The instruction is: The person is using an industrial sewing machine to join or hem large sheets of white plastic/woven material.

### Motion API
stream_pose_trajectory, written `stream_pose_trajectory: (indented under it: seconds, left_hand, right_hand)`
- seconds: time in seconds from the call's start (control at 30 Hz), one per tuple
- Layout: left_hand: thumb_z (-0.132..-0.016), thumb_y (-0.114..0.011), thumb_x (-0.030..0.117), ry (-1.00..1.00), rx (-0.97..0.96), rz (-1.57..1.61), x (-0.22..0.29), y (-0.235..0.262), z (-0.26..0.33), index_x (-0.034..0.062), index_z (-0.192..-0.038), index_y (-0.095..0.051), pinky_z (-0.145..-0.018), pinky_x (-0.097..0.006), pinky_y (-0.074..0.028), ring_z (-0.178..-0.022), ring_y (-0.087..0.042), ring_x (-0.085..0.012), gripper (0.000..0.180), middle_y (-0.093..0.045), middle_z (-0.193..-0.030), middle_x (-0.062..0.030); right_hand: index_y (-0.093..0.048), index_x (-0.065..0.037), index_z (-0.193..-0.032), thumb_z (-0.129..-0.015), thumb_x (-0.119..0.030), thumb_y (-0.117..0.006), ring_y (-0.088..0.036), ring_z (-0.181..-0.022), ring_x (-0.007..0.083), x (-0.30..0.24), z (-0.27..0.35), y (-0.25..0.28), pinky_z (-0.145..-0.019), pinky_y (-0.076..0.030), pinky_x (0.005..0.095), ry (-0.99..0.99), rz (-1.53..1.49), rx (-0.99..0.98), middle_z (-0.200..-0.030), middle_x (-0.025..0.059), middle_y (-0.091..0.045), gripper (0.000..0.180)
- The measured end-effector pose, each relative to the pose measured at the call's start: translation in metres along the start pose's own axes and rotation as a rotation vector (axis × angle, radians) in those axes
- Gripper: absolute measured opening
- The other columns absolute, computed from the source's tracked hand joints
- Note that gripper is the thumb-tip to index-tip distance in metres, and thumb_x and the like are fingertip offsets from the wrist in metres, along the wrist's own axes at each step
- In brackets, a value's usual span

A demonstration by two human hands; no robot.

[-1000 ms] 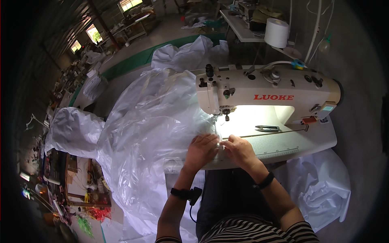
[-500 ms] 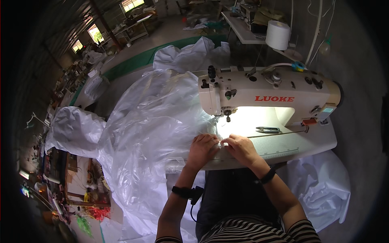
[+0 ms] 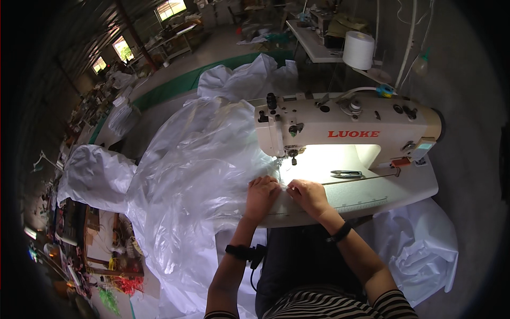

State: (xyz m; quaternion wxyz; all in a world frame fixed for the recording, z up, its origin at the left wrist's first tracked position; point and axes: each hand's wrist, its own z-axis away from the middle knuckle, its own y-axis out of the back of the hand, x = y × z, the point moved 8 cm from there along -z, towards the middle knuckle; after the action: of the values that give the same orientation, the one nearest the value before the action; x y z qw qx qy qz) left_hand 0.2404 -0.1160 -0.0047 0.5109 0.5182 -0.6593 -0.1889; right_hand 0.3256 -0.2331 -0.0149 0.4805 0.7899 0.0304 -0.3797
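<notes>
A large white plastic sheet [image 3: 180, 165], glossy and creased, lies across the left part of the sewing-machine worktop [image 3: 372, 191] and hangs over its front edge. Its right edge runs up to the needle area of a pale industrial sewing machine [image 3: 350, 122], whose lamp brightly lights the bed under the arm.

The person's left hand [image 3: 263, 194] lies on the sheet near its right edge, just in front of the needle area, with fingers bent; whether its grip clasps the plastic or only presses on it, I cannot tell. The right hand [image 3: 309, 195] is just beside it, over the front of the worktop, its grip pinching the sheet's edge between thumb and fingertips. The two hands are close together but apart. Each wrist wears a black band, the left one [image 3: 240, 252] with a small box and a cable.

Thread snips [image 3: 347, 174] lie on the machine bed, beyond the right hand. A white thread cone [image 3: 358, 50] stands behind the machine. At lower right, below the worktop, sits a crumpled heap of white material [image 3: 417, 244].
</notes>
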Motion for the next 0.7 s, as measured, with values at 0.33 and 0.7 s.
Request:
stream_pose_trajectory:
  seconds: [0.33,0.7]
  left_hand:
    - [-0.076,-0.073,0.014,-0.092,0.101,0.007,0.011,0.009,-0.004,0.0098,-0.086,-0.069,-0.094,-0.040,-0.041,-0.097,-0.060,-0.0219,0.011,-0.064,-0.103,-0.0016]
    - [-0.081,-0.070,0.018,-0.063,0.003,0.098,0.002,0.003,-0.014,0.0098,-0.087,-0.071,-0.091,-0.038,-0.041,-0.093,-0.062,-0.0235,0.009,-0.066,-0.098,-0.0033]
  right_hand:
    - [-0.070,-0.014,-0.090,-0.090,-0.031,-0.061,-0.069,-0.077,0.0276,0.007,-0.007,-0.001,-0.069,-0.053,0.0394,-0.048,0.020,0.000,-0.080,0.0071,-0.071,0.018]
    - [-0.069,-0.014,-0.088,-0.089,-0.030,-0.064,-0.068,-0.076,0.0273,0.000,-0.009,0.005,-0.066,-0.052,0.0396,-0.008,-0.039,0.040,-0.080,0.0071,-0.069,0.017]
